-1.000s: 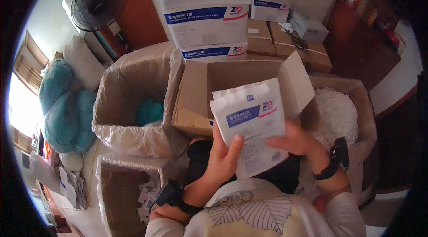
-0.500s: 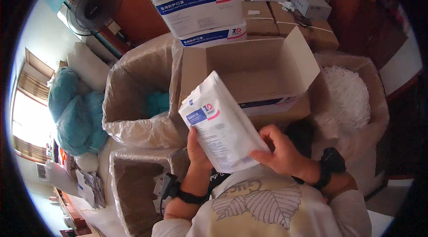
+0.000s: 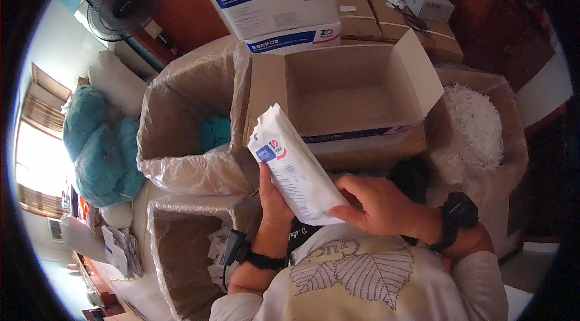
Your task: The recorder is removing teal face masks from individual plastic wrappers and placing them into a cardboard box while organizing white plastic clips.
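Note:
A stack of white printed pouches (image 3: 297,176) with blue and red markings is tilted in front of my chest, several layers showing along its upper edge. My left hand (image 3: 275,201) grips its left side, thumb on the front face. At the lower right edge, my right hand (image 3: 382,203) pinches the stack between thumb and curled fingers. Just beyond it stands a cardboard box (image 3: 418,73) with raised side flaps, its brown inner walls facing up. The undersides of the pouches are hidden.
Plastic-lined cartons flank me: one at left (image 3: 181,169) holds teal material (image 3: 215,132), a nearer one (image 3: 163,209) holds white pieces, and the right one (image 3: 513,134) holds white strands (image 3: 474,125). White boxes (image 3: 278,4) are stacked behind. Teal bags (image 3: 99,146) and a fan (image 3: 130,1) are at left.
The stack has turned more edge-on and come slightly lower. My right hand has shifted a little left and down along its edge, and both hands keep hold.

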Demonstrator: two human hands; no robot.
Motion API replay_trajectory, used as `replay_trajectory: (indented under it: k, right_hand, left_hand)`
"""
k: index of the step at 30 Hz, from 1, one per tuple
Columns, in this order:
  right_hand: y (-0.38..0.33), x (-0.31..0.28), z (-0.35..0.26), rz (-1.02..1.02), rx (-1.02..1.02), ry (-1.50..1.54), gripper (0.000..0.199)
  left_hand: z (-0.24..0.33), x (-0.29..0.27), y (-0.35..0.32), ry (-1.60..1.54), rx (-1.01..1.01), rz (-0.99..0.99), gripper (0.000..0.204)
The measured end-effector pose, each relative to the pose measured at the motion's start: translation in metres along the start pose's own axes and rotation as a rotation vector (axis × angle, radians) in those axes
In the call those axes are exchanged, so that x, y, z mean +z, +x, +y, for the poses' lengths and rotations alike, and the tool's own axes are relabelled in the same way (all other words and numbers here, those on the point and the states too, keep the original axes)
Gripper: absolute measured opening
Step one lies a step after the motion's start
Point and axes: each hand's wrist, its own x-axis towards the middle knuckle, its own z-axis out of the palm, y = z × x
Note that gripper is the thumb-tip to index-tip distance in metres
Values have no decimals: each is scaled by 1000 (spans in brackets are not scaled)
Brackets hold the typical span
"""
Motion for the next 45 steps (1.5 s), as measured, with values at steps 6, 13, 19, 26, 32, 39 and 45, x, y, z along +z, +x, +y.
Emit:
replay_trajectory:
  k: [6, 13, 19, 26, 32, 39, 45]
  right_hand:
    - [9, -5, 6, -115, 130, 139, 33]
    - [17, 22, 39, 46, 72, 154, 27]
    - [15, -21, 41, -162, -82, -306, 20]
    - [5, -34, 25, -463, -165, -493, 22]
    - [1, -24, 25, -357, -25, -551, 28]
    - [3, -8, 41, -270, -195, -591, 32]
    - [10, 2, 35, -260, -188, -610, 27]
  left_hand:
    - [-5, -10, 0, 145, 75, 101, 48]
    - [-13, -6, -10, 404, 243, 244, 37]
    - [36, 36, -22, 880, 953, 282, 39]
    - [28, 94, -33, 2202, 507, -894, 18]
    - [9, 69, -31, 2194, 394, -856, 12]
    - [9, 63, -38, 2223, 225, -759, 13]
    - [16, 55, -38, 2108, 169, -677, 17]
